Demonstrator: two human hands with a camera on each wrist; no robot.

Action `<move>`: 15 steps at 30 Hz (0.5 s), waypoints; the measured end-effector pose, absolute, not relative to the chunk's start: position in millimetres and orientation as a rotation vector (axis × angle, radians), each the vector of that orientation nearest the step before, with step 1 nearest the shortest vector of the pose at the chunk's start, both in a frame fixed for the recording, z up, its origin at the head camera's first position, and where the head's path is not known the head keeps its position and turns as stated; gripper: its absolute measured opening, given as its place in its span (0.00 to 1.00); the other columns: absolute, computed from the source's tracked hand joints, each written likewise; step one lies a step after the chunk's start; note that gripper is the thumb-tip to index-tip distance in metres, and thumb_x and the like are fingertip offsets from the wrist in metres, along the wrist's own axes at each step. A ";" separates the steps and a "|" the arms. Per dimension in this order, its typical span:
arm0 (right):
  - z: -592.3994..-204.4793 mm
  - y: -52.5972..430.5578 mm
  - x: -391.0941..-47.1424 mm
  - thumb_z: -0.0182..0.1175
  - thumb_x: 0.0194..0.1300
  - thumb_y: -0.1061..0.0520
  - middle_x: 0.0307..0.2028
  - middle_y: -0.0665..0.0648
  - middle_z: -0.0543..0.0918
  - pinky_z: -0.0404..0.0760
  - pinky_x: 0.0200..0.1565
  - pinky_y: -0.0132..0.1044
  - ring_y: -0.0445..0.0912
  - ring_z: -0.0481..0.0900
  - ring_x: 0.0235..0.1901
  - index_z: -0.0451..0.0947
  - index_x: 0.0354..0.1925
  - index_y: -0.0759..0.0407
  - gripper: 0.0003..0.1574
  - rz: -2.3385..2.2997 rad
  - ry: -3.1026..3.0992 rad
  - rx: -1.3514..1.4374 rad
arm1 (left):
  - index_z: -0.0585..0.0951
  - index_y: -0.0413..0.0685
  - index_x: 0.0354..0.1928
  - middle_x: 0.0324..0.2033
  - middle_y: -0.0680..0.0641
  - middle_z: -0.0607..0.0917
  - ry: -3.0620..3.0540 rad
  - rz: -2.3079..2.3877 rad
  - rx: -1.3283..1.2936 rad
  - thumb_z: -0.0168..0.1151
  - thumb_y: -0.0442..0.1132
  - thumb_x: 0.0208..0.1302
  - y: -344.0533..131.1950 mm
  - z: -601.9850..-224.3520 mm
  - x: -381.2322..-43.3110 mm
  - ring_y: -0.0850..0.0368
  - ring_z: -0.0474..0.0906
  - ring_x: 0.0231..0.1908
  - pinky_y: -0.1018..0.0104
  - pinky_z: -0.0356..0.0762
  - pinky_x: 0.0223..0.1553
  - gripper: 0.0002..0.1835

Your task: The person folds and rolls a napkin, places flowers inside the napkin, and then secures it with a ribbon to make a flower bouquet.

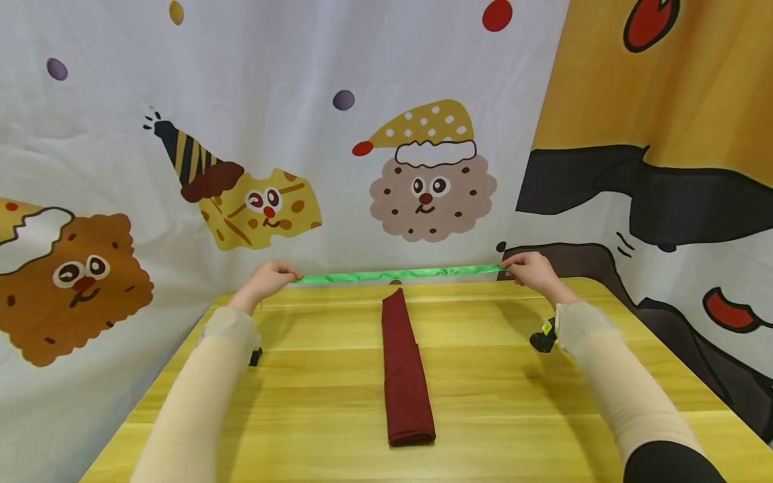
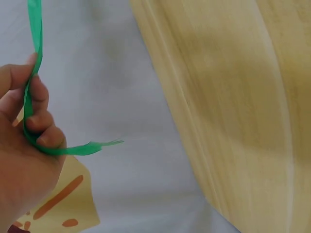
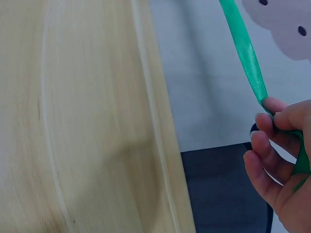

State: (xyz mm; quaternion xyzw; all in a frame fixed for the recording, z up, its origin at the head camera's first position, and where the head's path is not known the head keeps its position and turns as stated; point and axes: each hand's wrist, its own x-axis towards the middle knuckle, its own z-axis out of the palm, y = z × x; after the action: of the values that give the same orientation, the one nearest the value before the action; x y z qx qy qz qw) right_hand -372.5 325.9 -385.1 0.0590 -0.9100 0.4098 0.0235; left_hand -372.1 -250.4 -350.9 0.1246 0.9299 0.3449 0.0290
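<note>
A green satin ribbon (image 1: 398, 274) stretches nearly straight between my two hands, above the far edge of the table. My left hand (image 1: 270, 280) pinches one end. In the left wrist view, the ribbon's frayed tail (image 2: 90, 148) runs across the palm and sticks out past the curled fingers. At the other end my right hand (image 1: 531, 272) pinches the ribbon between thumb and forefinger; a loose green tail (image 3: 302, 158) hangs in its palm in the right wrist view. A folded dark red cloth (image 1: 406, 376) lies lengthwise on the table, between my forearms.
The wooden table (image 1: 320, 389) spreads beneath both arms. Right behind its far edge hangs a white curtain (image 1: 290, 87) printed with cartoon biscuits and cheese. A black wrist device (image 1: 543, 337) sits below my right wrist.
</note>
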 end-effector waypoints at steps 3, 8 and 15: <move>-389.2 324.1 -376.8 0.45 0.73 0.62 0.36 0.61 0.82 0.75 0.28 0.38 0.46 0.75 0.23 0.79 0.52 0.70 0.20 1.291 -2.828 0.172 | 0.84 0.38 0.48 0.51 0.36 0.80 2.938 1.048 0.353 0.50 0.37 0.72 -246.6 -352.9 -377.1 0.40 0.73 0.52 0.45 0.69 0.53 0.15; -392.7 320.6 -382.9 0.44 0.73 0.62 0.32 0.59 0.81 0.75 0.28 0.39 0.46 0.75 0.23 0.79 0.51 0.71 0.21 1.277 -2.853 0.167 | 0.85 0.38 0.46 0.50 0.37 0.81 3.022 0.990 0.298 0.51 0.37 0.71 -241.8 -355.6 -384.6 0.43 0.74 0.46 0.50 0.70 0.47 0.15; -403.9 309.9 -391.1 0.44 0.72 0.62 0.44 0.69 0.81 0.77 0.36 0.42 0.55 0.78 0.36 0.80 0.51 0.69 0.20 1.239 -2.863 0.064 | 0.84 0.36 0.48 0.51 0.35 0.81 3.019 0.979 0.244 0.50 0.35 0.71 -234.3 -362.8 -391.6 0.43 0.74 0.44 0.53 0.71 0.44 0.15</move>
State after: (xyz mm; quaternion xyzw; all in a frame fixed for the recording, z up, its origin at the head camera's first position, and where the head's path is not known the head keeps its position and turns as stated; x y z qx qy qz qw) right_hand -391.1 309.9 -403.9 0.0206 -0.9175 0.3971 0.0106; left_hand -391.6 -234.3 -362.8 0.0766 0.9482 0.3076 -0.0210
